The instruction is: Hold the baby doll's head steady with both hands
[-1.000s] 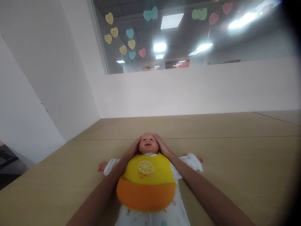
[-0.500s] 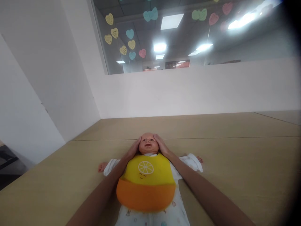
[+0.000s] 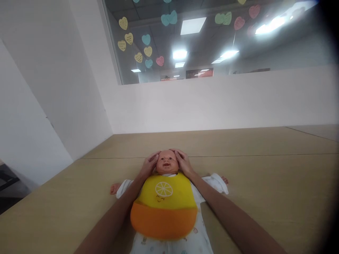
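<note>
From the head camera, both forearms ran out long and nearly straight from the bottom of the picture, drawing together toward one spot. The left hand (image 3: pixel 148 165) lay flat against the left side of the baby doll's head (image 3: pixel 166 161), fingers spread and curled up over the temple. The right hand (image 3: pixel 183 164) mirrored it on the other side, fingertips reaching over the crown. So both hands were cupped on the head, loosely wrapped rather than clenched, and the face showed bare between them.

The baby doll (image 3: pixel 169 197) lay on its back on the tan table (image 3: pixel 265 183), head pointing away from the person, feet end out of sight under the lower edge. A yellow and orange bib (image 3: pixel 164 206) with a lemon-slice mark covered its chest, and the forearms passed close by either side of it. White sleeves stuck out left and right; the doll's small left-side fist (image 3: pixel 114 188) rested on the table, just outside the person's left forearm.

The table stretched wide on the right, and ran on beyond the head to the low white wall (image 3: pixel 225 102) at the back. On the left it was tighter: the table edge cut down diagonally, with a white partition (image 3: pixel 39 106) close behind it and dark floor below. Above the back wall was a window (image 3: pixel 212 38) dotted with paper hearts (image 3: pixel 148 49).
</note>
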A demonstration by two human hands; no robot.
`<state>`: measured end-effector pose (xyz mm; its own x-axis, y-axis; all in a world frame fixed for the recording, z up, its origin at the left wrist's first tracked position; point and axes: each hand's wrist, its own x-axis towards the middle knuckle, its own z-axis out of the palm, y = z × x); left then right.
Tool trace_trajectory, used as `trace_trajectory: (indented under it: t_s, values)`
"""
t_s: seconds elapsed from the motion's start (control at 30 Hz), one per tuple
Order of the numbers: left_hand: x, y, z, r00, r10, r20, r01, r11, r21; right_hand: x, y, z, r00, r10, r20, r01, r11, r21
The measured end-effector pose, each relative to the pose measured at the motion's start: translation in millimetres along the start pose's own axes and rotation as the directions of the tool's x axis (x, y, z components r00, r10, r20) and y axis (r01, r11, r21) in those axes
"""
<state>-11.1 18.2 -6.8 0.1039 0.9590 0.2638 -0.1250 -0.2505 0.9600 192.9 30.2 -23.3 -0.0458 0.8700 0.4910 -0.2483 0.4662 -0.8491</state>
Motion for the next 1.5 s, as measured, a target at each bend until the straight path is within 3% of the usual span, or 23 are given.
trace_trajectory:
  t_s: [0.17,0.37,0.47,0.73,0.93,1.23,1.5]
  values:
    - [4,-8,-3.6,1.0,-0.006,-0.004,0.006,0.997,-0.074,-2,-3,2,1.0,0.024,-0.001,-0.024,0.999,0.026]
    - [-15,19,11.3,0.986,-0.062,0.153,0.07,0.996,-0.049,-6,-3,5,0.982,0.136,0.132,-0.14,0.99,0.025]
    - [-22,26,13.6,0.98,-0.083,0.183,0.091,0.995,-0.034,-7,-2,5,0.977,0.152,0.148,-0.16,0.986,0.047]
    - [-15,17,7.9,0.981,-0.063,0.185,0.054,0.997,0.056,-7,2,5,0.973,0.178,0.144,-0.189,0.98,0.063]
    - [-16,20,12.8,0.978,-0.082,0.192,0.086,0.996,-0.013,-9,-7,8,0.974,0.183,0.13,-0.191,0.98,0.051]
    - [-12,17,11.0,0.984,-0.066,0.168,0.064,0.998,0.017,-8,-7,9,0.979,0.145,0.145,-0.154,0.987,0.052]
    - [-17,29,17.2,0.991,-0.07,0.115,0.068,0.997,0.023,-9,-11,9,0.976,0.178,0.126,-0.184,0.982,0.032]
